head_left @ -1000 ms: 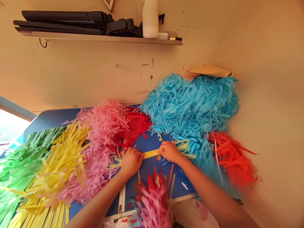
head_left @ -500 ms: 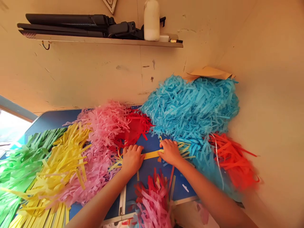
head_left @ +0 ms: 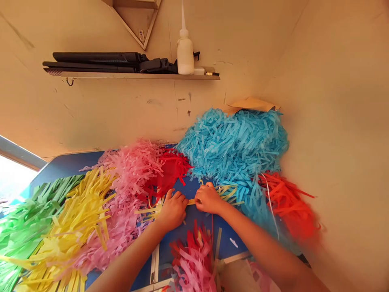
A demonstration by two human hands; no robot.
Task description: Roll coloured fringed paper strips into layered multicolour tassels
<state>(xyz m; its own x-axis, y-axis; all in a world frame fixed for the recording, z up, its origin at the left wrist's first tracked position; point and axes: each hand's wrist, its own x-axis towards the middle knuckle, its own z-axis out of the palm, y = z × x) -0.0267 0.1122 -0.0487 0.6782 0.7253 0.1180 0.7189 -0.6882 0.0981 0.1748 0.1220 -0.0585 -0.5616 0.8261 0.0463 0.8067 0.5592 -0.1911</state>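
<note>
A yellow fringed tissue-paper strip (head_left: pixel 191 201) stretches between my two hands above the blue table (head_left: pixel 194 186). My left hand (head_left: pixel 174 209) is closed on its left part, with loose fringe poking out to that side. Closed on the other part is my right hand (head_left: pixel 209 198), and pale yellow fringe (head_left: pixel 227 194) fans out beyond it. The fingertips of both hands are partly hidden. Just below the hands sits a pink and red tissue tassel (head_left: pixel 196 259).
Green fringe (head_left: pixel 30 219), yellow fringe (head_left: pixel 73 219) and pink fringe (head_left: pixel 130 174) cover the left side. Red fringe (head_left: pixel 170 168) lies behind my hands. A big blue heap (head_left: pixel 234 146) and orange-red fringe (head_left: pixel 291 205) lie right. A wall shelf (head_left: pixel 136 76) holds a white bottle (head_left: pixel 185 54).
My hands have come closer together, and the stretch of yellow strip showing between them is shorter and narrower. The camera view has tilted up, showing more of the shelf and wall.
</note>
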